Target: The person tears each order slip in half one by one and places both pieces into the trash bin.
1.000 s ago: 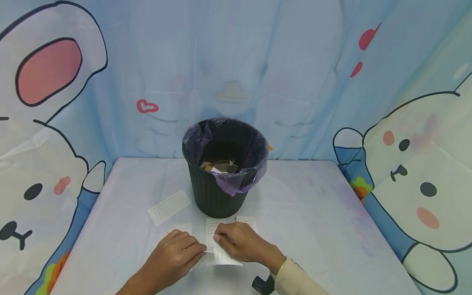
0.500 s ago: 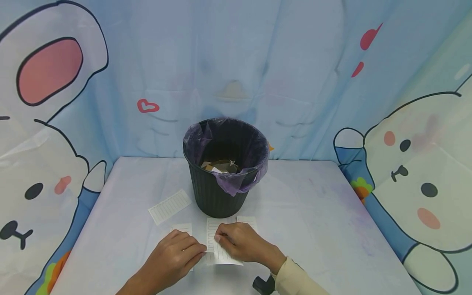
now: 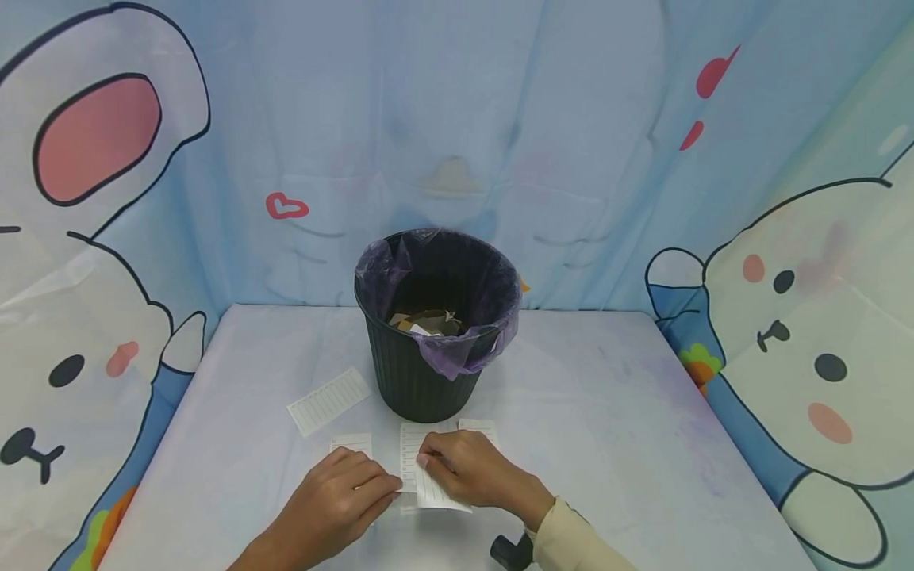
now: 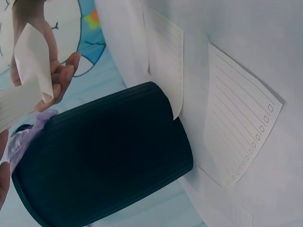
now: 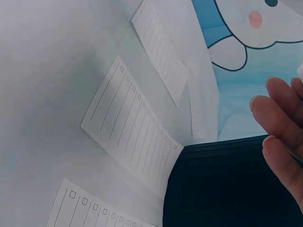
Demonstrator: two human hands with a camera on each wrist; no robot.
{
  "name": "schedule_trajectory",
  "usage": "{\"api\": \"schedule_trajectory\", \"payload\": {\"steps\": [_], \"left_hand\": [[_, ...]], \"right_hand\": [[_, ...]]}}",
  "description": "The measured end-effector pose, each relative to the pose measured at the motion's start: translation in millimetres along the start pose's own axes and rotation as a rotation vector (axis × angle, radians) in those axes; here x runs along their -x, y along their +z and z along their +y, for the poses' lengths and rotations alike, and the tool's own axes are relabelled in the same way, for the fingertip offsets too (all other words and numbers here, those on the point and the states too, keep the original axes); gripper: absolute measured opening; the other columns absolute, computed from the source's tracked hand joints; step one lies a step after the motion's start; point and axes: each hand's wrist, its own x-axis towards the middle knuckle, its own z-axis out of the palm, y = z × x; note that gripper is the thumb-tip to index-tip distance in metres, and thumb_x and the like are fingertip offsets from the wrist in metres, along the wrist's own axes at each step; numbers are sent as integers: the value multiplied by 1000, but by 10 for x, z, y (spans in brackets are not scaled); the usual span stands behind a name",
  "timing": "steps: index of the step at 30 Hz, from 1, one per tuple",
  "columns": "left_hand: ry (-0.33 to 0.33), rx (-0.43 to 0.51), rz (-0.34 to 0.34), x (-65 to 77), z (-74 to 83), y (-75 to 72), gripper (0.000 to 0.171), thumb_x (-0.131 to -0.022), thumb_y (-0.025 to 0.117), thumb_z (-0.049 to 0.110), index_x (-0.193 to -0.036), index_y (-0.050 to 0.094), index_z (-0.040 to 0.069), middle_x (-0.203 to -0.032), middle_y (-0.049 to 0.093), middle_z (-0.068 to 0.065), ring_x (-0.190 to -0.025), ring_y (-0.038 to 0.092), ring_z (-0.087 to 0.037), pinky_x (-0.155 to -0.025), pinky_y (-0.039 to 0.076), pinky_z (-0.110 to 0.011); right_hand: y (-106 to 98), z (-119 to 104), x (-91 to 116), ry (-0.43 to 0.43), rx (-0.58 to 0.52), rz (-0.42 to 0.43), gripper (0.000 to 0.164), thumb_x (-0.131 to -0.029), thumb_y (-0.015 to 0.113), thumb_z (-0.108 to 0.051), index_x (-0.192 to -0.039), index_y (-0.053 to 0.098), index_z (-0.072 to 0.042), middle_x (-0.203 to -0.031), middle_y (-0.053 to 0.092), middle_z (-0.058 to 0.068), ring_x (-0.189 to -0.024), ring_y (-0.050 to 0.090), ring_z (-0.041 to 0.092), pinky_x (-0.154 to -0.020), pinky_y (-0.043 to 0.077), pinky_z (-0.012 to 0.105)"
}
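Observation:
Just in front of the bin, both hands meet at a checklist paper slip. My left hand pinches its near left edge between thumb and fingers. My right hand pinches the paper on the right, its fingers curled in. A blank white flap hangs below the right fingers. In the left wrist view, the right hand has the bent end of the paper, and the lined part reaches toward the left fingertips. Fingers enter the right wrist view; whose hand, I cannot tell.
A black waste bin with a purple liner holds scraps. Other checklist sheets lie on the white table: one left of the bin, one beside the left hand, one behind the right hand. A black object shows near the right sleeve.
My left hand has shifted very slightly to the right, along with the paper's lower edge. The right hand stays almost in place, still gripping the slip.

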Motion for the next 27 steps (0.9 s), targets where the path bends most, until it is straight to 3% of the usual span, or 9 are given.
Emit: {"api": "schedule_trajectory", "payload": {"steps": [6,11,15,19,23,27], "left_hand": [[-48,3,-47,-16,45,-27,21,-73,88,13,-91,78,19,-82,70,12,-77,62,-4,-75,51,-22],[3,1,5,-13,35,-8,23,-72,88,13,-92,78,18,-83,70,11,-76,61,-4,-74,51,-22],[41,-5,48,-19,25,-1,17,-77,85,16,-92,78,18,-83,70,11,-76,62,-5,-73,51,-22],[30,0,29,-24,35,-13,5,-92,73,21,-92,78,18,-83,70,11,-76,62,-4,-74,51,-22],[33,-8,25,-29,42,-21,25,-104,57,26,-90,77,18,-82,69,11,-75,61,-4,-74,51,-21],[51,-13,47,-36,44,-23,32,-107,51,26,-90,77,18,-81,69,11,-74,61,-4,-73,50,-21]], "right_hand": [[-6,3,0,-10,5,9,11,-100,60,-16,-94,67,-12,-76,63,-11,-65,45,-2,-67,45,18],[-1,9,9,-5,9,7,11,-101,59,-17,-94,67,-12,-78,65,-10,-67,46,-2,-68,48,20],[6,21,15,-3,16,11,12,-101,59,-17,-94,67,-12,-80,67,-9,-67,47,-2,-69,50,21],[2,25,16,5,5,5,13,-102,58,-17,-94,67,-12,-82,68,-8,-69,49,-2,-70,51,23],[7,26,20,12,9,-3,14,-102,58,-18,-95,68,-12,-83,70,-8,-70,51,-2,-73,53,25],[6,21,24,16,18,6,12,-101,59,-17,-95,68,-11,-83,69,-8,-69,50,-2,-73,53,24]]}}
